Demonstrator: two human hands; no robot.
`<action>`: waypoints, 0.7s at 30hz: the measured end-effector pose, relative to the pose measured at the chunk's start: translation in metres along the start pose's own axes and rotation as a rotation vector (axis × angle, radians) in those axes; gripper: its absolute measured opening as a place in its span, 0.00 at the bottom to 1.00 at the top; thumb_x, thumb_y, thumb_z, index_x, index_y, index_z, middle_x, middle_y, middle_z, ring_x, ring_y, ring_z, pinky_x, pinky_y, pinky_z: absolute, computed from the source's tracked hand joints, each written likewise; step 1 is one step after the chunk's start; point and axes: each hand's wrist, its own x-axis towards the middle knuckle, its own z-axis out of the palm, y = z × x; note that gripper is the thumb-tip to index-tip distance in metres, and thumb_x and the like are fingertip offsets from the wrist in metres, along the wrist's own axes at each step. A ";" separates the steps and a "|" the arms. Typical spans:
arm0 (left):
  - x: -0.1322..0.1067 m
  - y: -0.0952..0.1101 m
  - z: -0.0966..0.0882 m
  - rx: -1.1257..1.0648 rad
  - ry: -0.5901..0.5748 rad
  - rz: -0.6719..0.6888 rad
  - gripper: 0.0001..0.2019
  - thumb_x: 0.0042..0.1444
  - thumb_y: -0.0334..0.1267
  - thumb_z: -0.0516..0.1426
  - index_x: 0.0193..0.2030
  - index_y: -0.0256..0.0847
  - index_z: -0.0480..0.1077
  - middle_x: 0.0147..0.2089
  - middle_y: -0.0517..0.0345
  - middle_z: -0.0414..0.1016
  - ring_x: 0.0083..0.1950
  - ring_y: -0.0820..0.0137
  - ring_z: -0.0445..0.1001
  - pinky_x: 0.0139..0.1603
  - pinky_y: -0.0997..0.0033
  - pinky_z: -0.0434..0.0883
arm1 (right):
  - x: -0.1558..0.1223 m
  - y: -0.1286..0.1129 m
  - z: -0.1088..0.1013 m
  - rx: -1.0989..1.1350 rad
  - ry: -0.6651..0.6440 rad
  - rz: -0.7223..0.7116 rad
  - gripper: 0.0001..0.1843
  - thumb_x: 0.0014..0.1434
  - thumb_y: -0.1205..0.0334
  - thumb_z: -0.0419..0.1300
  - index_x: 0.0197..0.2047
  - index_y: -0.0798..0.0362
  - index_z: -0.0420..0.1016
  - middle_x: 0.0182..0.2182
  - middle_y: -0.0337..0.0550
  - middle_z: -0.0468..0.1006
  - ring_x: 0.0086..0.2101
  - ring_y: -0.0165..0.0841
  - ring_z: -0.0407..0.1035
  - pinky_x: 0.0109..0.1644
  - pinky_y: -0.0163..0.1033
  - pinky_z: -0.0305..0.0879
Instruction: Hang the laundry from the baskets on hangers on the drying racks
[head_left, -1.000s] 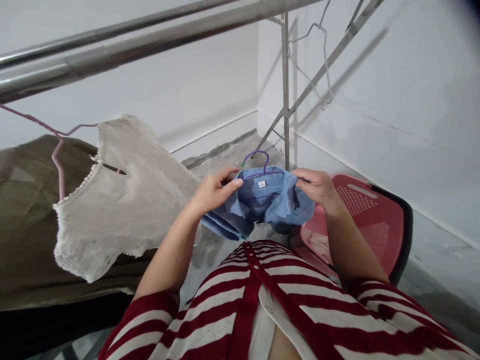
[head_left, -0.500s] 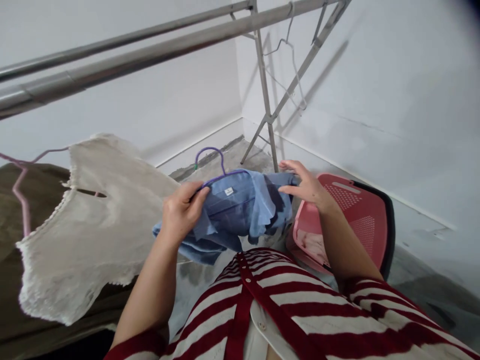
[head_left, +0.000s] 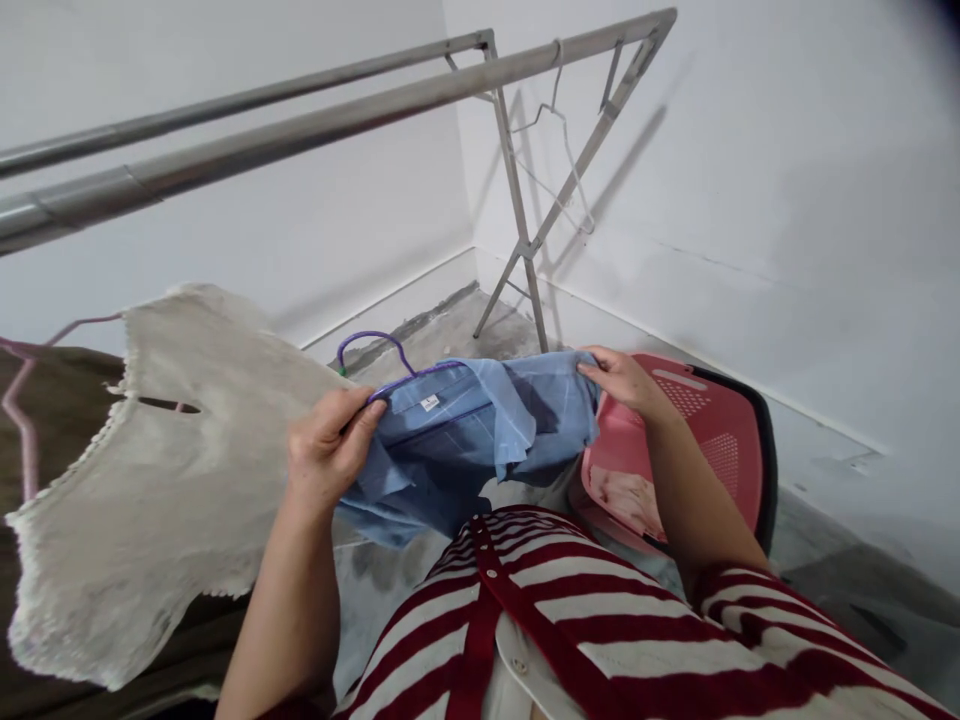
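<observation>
A blue collared shirt [head_left: 555,420] hangs between my two hands, with a small white label inside its collar. The purple hanger [head_left: 375,336] sits inside it, its hook standing up above the neck. My left hand [head_left: 330,440] is closed on the collar side, pinching cloth and hanger together. At the other shoulder, my right hand [head_left: 619,380] pinches the fabric between thumb and fingers. The shirt's lower part drops in folds in front of my striped top.
A metal drying rack [head_left: 300,130] spans the back, with a white wire hanger [head_left: 562,150] on its bar. At left hangs a cream lace top [head_left: 180,440] on a pink hanger [head_left: 26,440]. A pink laundry basket [head_left: 697,420] holding cloth stands at right.
My right hand, spread at the shirt's shoulder before, has closed on the fabric and drawn it out straight. My left hand and the hanger have shifted left in view.
</observation>
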 end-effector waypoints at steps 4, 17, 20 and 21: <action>-0.001 0.013 0.015 0.056 -0.035 0.082 0.08 0.59 0.38 0.55 0.41 0.39 0.73 0.30 0.59 0.73 0.32 0.74 0.72 0.33 0.76 0.68 | -0.006 -0.033 -0.002 -0.160 -0.017 -0.353 0.24 0.55 0.57 0.59 0.55 0.50 0.68 0.52 0.49 0.71 0.52 0.39 0.66 0.55 0.46 0.62; -0.003 0.001 0.043 0.133 0.106 0.058 0.11 0.61 0.40 0.51 0.44 0.39 0.72 0.35 0.53 0.75 0.36 0.72 0.73 0.39 0.73 0.71 | -0.025 -0.101 0.045 0.484 -0.733 0.111 0.16 0.55 0.50 0.60 0.31 0.56 0.72 0.24 0.37 0.72 0.24 0.25 0.65 0.29 0.30 0.60; -0.014 -0.007 0.042 0.144 0.200 -0.048 0.13 0.60 0.40 0.52 0.49 0.39 0.70 0.47 0.47 0.73 0.50 0.66 0.71 0.51 0.64 0.71 | -0.023 -0.107 0.058 0.603 -0.611 0.252 0.15 0.52 0.51 0.63 0.32 0.56 0.72 0.24 0.38 0.73 0.24 0.26 0.66 0.28 0.31 0.61; -0.023 -0.010 0.040 0.136 0.211 -0.074 0.14 0.60 0.40 0.52 0.50 0.39 0.70 0.50 0.46 0.71 0.53 0.66 0.70 0.53 0.63 0.70 | -0.020 -0.110 0.061 0.632 -0.568 0.279 0.14 0.52 0.52 0.64 0.32 0.55 0.72 0.23 0.38 0.73 0.23 0.26 0.66 0.28 0.31 0.61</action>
